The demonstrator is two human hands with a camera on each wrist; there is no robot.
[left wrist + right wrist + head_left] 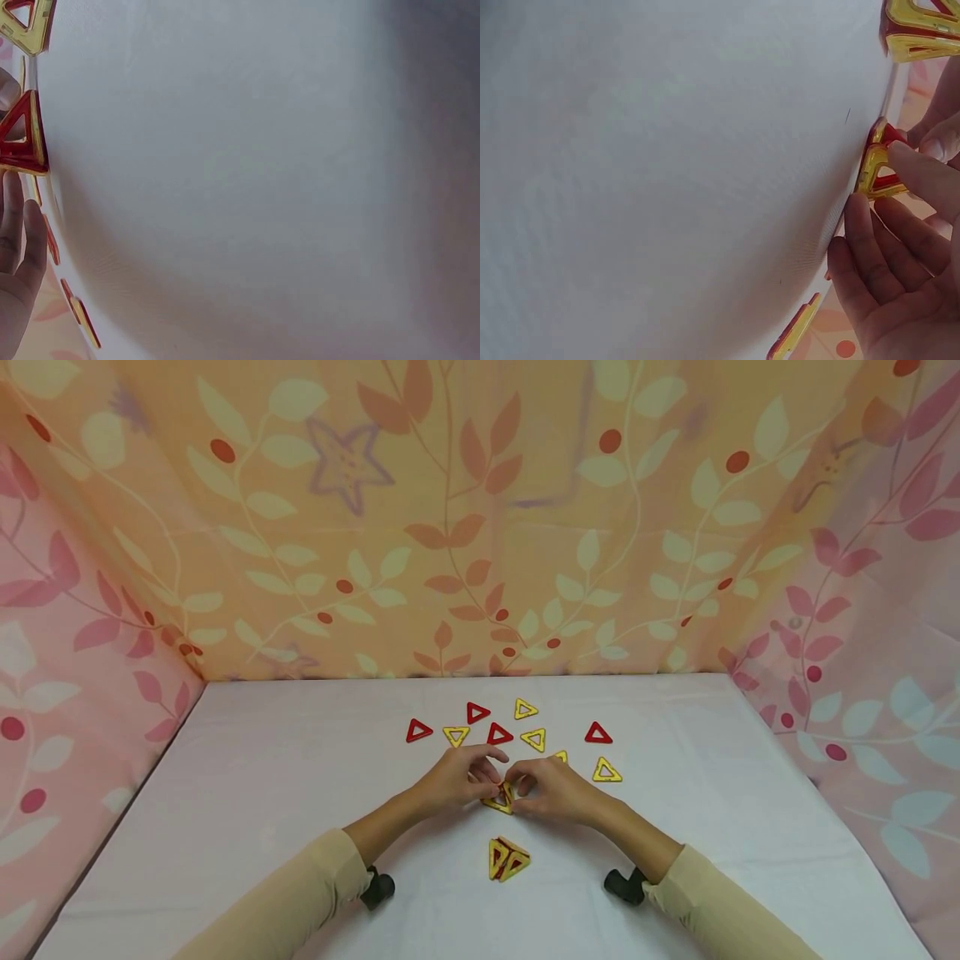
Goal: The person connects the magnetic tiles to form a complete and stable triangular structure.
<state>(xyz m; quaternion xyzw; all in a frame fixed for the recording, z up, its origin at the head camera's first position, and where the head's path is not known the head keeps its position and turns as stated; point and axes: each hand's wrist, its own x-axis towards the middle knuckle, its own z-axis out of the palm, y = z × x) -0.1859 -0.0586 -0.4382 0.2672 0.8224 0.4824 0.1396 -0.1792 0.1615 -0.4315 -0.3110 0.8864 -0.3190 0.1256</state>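
Note:
Between both hands, just above the middle of the white table, is a small build of red and yellow triangle magnetic tiles (498, 804) joined at their edges. My left hand (459, 779) pinches its left side, thumb and fingertips on the red triangle tile (33, 142). From the other side my right hand (558, 789) pinches the yellow triangle tile (868, 171) with thumb and fingers. Nearer to me stands a pyramid of yellow and red triangle tiles (512, 862), untouched by either hand.
Beyond the hands, loose red triangle tiles (418, 731) and yellow triangle tiles (607, 771) lie scattered flat on the white table (262, 777). One yellow tile is partly hidden behind the right hand. Patterned cloth (450, 527) walls the back and sides.

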